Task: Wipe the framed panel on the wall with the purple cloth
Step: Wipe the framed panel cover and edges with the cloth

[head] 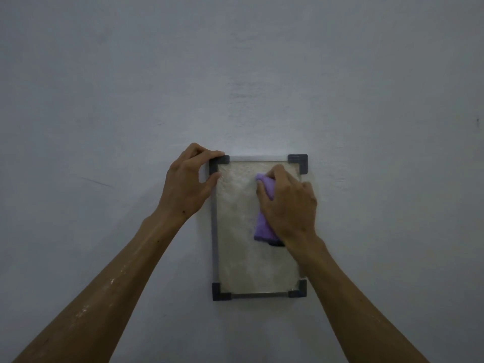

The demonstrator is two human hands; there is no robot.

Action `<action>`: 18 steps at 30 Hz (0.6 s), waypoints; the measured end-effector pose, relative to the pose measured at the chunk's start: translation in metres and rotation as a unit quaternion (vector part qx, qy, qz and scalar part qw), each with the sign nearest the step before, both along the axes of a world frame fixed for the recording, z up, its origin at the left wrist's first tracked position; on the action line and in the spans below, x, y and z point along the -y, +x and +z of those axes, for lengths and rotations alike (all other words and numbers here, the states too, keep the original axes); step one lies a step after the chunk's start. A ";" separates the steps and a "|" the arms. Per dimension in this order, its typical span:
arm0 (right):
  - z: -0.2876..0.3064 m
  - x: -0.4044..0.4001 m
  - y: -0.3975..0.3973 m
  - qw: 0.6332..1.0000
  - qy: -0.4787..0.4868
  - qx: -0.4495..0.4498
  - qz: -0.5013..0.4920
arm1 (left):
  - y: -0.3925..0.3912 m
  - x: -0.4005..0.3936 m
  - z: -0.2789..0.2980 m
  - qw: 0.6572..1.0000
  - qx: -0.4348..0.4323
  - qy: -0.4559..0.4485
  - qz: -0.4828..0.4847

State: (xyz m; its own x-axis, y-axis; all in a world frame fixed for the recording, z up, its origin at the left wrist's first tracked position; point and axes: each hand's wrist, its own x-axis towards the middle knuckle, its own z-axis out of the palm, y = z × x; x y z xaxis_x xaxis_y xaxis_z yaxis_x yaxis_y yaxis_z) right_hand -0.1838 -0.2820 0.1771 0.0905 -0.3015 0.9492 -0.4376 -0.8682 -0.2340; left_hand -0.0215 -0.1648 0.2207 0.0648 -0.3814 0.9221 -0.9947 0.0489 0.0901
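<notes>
Both hands (pixel 187 183) (pixel 288 203) on framed panel (pixel 243 258).

Your cloth (pixel 264 226) is lilac purple with a dark edge at its lower end. The framed panel (pixel 241 231) you face has a mottled beige-white surface, blotchy, no clear motif. Its rails (pixel 214 231) are pale grey; its corner caps (pixel 298 161) are dark grey, near black. The wall (pixel 235 61) is plain bluish grey-white, faint scuffs. Your left forearm (pixel 104 284) shows pale whitish flecks.
</notes>
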 end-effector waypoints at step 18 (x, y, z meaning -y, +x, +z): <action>0.004 0.015 -0.018 0.999 -0.011 -0.031 0.006 | 0.000 0.000 0.001 1.000 0.000 0.001 0.003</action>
State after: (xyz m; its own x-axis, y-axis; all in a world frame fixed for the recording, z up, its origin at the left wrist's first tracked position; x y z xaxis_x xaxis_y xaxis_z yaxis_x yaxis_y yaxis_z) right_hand -0.2013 -0.2973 0.1808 0.1527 -0.2791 0.9481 -0.4401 -0.8781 -0.1876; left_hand -0.0213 -0.1647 0.2214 0.0671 -0.3828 0.9214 -0.9950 0.0423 0.0901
